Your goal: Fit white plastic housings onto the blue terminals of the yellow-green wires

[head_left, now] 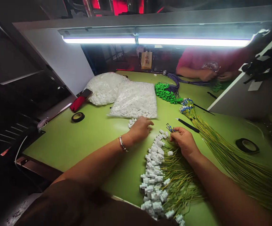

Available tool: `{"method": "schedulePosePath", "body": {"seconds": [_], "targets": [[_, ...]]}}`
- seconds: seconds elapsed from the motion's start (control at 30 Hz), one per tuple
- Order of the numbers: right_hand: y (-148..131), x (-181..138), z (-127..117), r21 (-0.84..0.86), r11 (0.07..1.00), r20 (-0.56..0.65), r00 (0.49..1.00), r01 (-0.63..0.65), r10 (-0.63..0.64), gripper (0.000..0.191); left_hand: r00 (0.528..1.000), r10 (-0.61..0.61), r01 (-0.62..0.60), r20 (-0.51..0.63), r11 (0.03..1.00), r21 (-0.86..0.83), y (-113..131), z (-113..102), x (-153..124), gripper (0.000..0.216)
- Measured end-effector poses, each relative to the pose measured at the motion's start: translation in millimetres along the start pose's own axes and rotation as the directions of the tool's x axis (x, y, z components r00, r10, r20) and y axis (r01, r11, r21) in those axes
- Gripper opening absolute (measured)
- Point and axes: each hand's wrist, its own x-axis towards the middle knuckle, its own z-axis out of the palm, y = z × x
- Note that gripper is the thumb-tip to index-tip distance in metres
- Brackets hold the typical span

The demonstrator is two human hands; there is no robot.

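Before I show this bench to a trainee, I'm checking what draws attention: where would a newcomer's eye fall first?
Probably on the lit tubes above the bench, then on the long row of white connectors at its near middle. The bright green connectors, right of the clear bags, would also stand out.

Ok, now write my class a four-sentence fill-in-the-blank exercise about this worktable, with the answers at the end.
1. The hand holding wire ends is the person's ____ one.
2. The row of connectors between the forearms is coloured ____.
3. The heaped connector pieces beside the purple wires are coloured ____.
4. The black tape rolls on the table number ____.

Missing words: right; white; green; two.
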Motion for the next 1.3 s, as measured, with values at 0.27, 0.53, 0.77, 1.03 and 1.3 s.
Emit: {"method": "schedulePosePath", "body": {"seconds": [0.27,0.53,0.77,1.03,1.3], "targets": [[1,1,1,-0.116,0.988,-0.004,0.994,0.104,-0.105,0.009,0.999,0.023,-0.023,-0.034,1.0,0.021,4,8,0,0.029],[1,-1,1,-0.221,0.959,-0.003,0.983,0.177,-0.183,0.01,0.848,-0.317,0.504,0.424,0.238,-0.83,28,7,-4,0.023],[-5,-8,2,-0.352,0.9,0.005,0.962,0.256,-0.272,0.01,0.766,-0.337,0.544,0.547,-0.113,-0.832,29,13,-5,0.026],[-6,-12,4,-0.402,0.873,0.001,0.954,0.275,-0.3,0.011,0.772,-0.335,0.547,0.541,-0.086,-0.833,30,15,-6,0.028],[-4,-11,4,-0.447,0.847,0.023,0.951,0.287,-0.31,0.009,0.824,-0.291,0.506,0.486,-0.006,-0.862,34,11,-9,0.038]]}}
